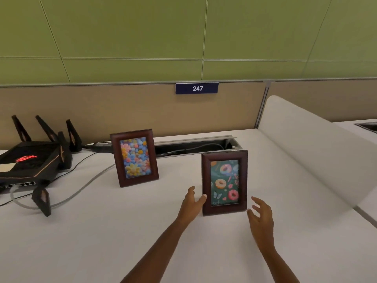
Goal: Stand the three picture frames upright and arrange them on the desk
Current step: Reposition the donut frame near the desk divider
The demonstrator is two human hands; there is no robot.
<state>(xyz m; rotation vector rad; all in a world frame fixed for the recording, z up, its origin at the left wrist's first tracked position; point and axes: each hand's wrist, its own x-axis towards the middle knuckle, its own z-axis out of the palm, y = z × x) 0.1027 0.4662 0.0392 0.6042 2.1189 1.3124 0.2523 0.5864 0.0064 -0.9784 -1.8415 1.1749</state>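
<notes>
A dark wooden picture frame holding a doughnut print (pixel 224 182) stands upright on the white worktop (pixel 102 231), right of centre and near the person. The left hand (pixel 191 203) is at the frame's left edge, fingers spread and thumb tip touching the wood, its grip loose and closed on nothing. The right hand (pixel 262 215) hovers just beside the frame's lower right corner, fingers splayed apart, its grip also slack and holding nothing. Both bare forearms reach in from the near edge.

A second dark wooden frame with a flower print (pixel 134 158) stands upright farther away and to the left, well apart from the first and turned slightly. Only these two frames are in view.

Behind the frames, a long cable slot with a raised lid (pixel 195 145) runs along the far side of the worktop. At the far left sits a black router (pixel 30 162) with upright antennas and a glowing red logo; a grey cable (pixel 81 190) loops from it across the surface. A beige partition (pixel 122 107) rises behind, bearing a blue plate reading 247 (pixel 197 88), with a green wall above. A white divider panel (pixel 306 144) closes the right side.
</notes>
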